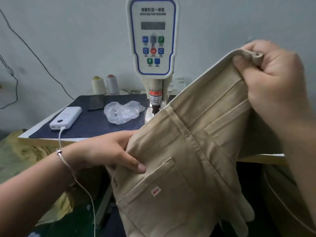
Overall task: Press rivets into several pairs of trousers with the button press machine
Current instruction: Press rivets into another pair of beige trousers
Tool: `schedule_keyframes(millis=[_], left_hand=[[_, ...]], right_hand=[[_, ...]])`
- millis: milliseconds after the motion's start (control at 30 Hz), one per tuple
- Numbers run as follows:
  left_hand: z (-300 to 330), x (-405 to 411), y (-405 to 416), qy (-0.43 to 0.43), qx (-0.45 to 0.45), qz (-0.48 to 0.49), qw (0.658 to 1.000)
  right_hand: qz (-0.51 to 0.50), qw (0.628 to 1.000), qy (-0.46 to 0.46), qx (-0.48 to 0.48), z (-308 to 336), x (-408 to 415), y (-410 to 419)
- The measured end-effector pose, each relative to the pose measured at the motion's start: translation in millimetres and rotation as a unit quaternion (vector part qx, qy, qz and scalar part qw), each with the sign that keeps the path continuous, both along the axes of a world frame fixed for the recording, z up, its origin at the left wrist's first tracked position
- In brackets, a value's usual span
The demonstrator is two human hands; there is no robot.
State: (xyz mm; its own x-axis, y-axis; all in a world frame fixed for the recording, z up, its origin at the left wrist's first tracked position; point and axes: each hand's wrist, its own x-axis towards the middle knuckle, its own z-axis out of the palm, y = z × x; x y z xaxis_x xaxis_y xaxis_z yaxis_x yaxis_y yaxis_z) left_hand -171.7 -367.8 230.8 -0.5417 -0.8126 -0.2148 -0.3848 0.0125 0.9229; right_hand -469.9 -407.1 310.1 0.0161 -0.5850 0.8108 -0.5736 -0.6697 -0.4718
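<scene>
A pair of beige trousers (191, 151) hangs in the air in front of the button press machine (153, 40), back pockets facing me. My right hand (270, 77) grips the waistband at the upper right, fingers curled round the bunched fabric. Lower left, my left hand (109, 151) holds the other side of the waistband, thumb on the outside above a back pocket and fingers hidden behind the cloth. The trousers cover the machine's base; its press head (154, 106) shows just above the fabric's edge.
On the dark blue table (89, 124) lie a clear plastic bag with small metal pieces (121, 113), a white power bank (65, 118) with a cable, and a black phone (96, 103). Two thread cones (105, 85) stand at the back. Olive fabric (20, 154) lies at the left.
</scene>
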Motion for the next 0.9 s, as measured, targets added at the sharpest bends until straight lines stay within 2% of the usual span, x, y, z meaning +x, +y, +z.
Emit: schedule_keyframes(millis=[133, 200, 300, 433, 500, 567, 633, 700, 833, 900], left_hand=[[1.2, 34.0, 0.1, -0.018, -0.012, 0.055, 0.998], [1.0, 42.6, -0.5, 0.055, -0.023, 0.107, 0.993], [-4.9, 46.1, 0.3, 0.195, -0.02, 0.193, 0.961], [-24.6, 42.2, 2.9, 0.293, -0.054, 0.277, 0.914], [-32.2, 41.9, 6.7, 0.281, -0.105, 0.31, 0.902], [-35.3, 48.7, 11.2, 0.267, -0.128, 0.33, 0.896], [-35.3, 63.0, 12.9, 0.234, -0.145, 0.325, 0.905], [-34.0, 79.4, 10.6, 0.172, -0.177, 0.32, 0.915], [-36.3, 103.7, -7.0, 0.075, -0.242, 0.332, 0.909], [-41.7, 105.9, -27.2, 0.033, -0.29, 0.319, 0.901]], right_hand=[[-0.061, 0.996, -0.031, 0.055, -22.1, -24.7, -16.8], [-0.088, 0.992, -0.033, 0.084, -40.1, -29.5, -26.8], [-0.097, 0.985, -0.038, 0.136, -64.0, -29.0, -39.0], [-0.05, 0.976, -0.035, 0.209, -89.6, -22.8, -38.3], [0.023, 0.967, -0.042, 0.252, -102.1, -16.4, -29.2], [0.125, 0.933, -0.024, 0.338, -113.0, -10.0, -20.1], [0.148, 0.897, 0.074, 0.41, -123.4, -7.7, -18.3], [0.098, 0.884, 0.145, 0.433, -131.1, -9.3, -27.3], [-0.081, 0.925, 0.119, 0.352, -137.8, -15.2, -65.6], [-0.161, 0.926, 0.135, 0.313, -141.4, -15.3, -90.6]])
